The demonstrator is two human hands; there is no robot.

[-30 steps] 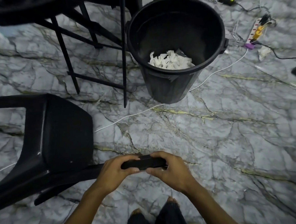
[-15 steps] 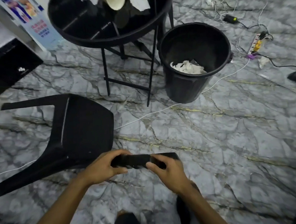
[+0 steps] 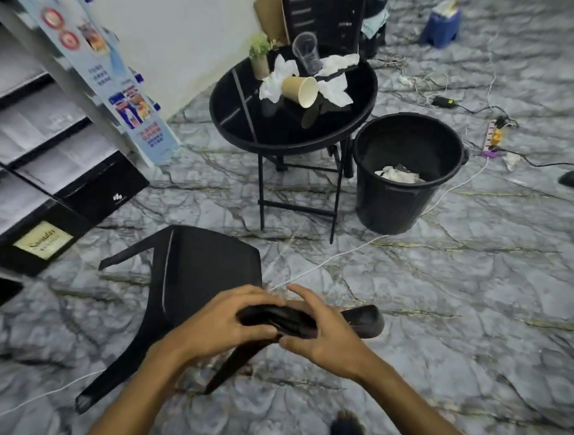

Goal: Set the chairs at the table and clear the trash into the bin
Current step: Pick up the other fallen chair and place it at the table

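Note:
A black plastic chair (image 3: pixel 202 271) is tipped over on the marble floor, its legs pointing left and toward me. My left hand (image 3: pixel 218 324) and my right hand (image 3: pixel 321 335) both grip the top edge of its backrest, lifting it off the floor. Beyond it stands a round black table (image 3: pixel 274 128) with a tipped paper cup (image 3: pixel 300 90), a clear plastic cup (image 3: pixel 307 53), crumpled white tissues (image 3: pixel 334 91) and a small potted plant (image 3: pixel 260 57). A black bin (image 3: pixel 407 194) with paper inside stands right of the table.
A second black chair (image 3: pixel 325 15) stands behind the table. A banner stand (image 3: pixel 123 93) and black steps (image 3: pixel 43 157) are at left. Cables, a power strip (image 3: pixel 494 136) and a blue box (image 3: pixel 441 23) lie on the floor at right; a white cable (image 3: pixel 327 258) runs past the fallen chair.
My view has risen and pulled back, bringing the table top and room into sight. Both hands keep hold of the chair's backrest and have raised it, tilting the chair.

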